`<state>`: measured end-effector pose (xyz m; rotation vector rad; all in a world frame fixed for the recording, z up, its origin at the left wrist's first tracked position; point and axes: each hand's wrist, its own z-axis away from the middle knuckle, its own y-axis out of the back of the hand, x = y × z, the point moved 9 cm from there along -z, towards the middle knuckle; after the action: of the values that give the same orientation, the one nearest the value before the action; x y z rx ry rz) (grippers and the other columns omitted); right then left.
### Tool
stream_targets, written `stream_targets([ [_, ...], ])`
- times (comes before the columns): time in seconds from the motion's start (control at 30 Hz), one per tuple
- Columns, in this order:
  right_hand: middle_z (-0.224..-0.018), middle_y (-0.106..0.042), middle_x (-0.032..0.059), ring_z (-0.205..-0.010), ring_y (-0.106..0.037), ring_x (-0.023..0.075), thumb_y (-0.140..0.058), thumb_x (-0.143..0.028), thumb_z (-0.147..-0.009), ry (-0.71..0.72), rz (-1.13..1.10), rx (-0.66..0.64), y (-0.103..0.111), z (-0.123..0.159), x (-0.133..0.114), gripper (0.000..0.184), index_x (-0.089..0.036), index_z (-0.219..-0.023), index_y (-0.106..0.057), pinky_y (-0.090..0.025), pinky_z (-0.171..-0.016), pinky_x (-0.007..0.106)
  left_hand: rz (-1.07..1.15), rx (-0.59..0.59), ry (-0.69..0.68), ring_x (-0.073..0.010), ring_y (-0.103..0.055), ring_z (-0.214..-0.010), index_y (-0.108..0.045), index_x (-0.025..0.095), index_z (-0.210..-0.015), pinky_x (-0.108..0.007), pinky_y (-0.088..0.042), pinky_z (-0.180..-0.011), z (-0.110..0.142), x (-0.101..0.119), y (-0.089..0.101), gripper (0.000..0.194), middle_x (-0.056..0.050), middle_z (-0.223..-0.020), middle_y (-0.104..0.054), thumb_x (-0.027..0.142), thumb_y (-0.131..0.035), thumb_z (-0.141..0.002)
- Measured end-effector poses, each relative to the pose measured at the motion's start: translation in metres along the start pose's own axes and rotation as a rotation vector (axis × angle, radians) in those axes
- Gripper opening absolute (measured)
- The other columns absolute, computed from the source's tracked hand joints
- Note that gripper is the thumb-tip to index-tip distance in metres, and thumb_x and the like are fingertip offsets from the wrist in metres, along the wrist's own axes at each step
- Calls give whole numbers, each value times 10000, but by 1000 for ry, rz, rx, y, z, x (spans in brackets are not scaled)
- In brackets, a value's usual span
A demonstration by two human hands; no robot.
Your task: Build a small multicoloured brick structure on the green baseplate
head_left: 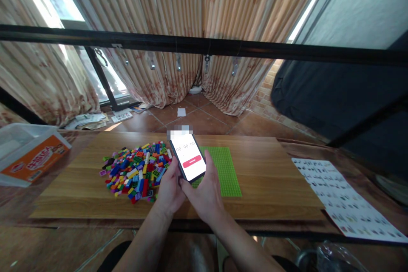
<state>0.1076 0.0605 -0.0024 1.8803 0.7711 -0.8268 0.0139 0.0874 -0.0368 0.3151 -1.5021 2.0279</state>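
- Left hand (170,189): grip closed on the lower left side of the phone (191,159).
- Right hand (207,191): grip closed about the phone's lower right side.
- Phone: held tilted above the wooden tabletop (261,174), screen lit, row of zeros above a red button; upper end blurred out.
- Brick pile (134,172): loose, mixed colours, on the tabletop to the left of the phone.
- Green baseplate (228,174): flat on the tabletop, partly hidden behind phone and right hand.
- Clear bin (35,159): orange label, at far left.
- Printed sheet (347,199): at the tabletop's right end.
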Motion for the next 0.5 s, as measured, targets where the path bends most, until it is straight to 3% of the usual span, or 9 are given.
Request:
stream_targets([
  [0.5,-1484,-409,183,-1368,-395,337,-696,-310,-709,11,-27,-26,-2,2,-1,953,-148,-1516,-214,-365,-1108,532,-29,-26,13,-261,-663,-1112,-578,152,-1336,-406,-481,-1044,-1,-3,-3,473,-103,-1177,-715,409,-461,-956],
])
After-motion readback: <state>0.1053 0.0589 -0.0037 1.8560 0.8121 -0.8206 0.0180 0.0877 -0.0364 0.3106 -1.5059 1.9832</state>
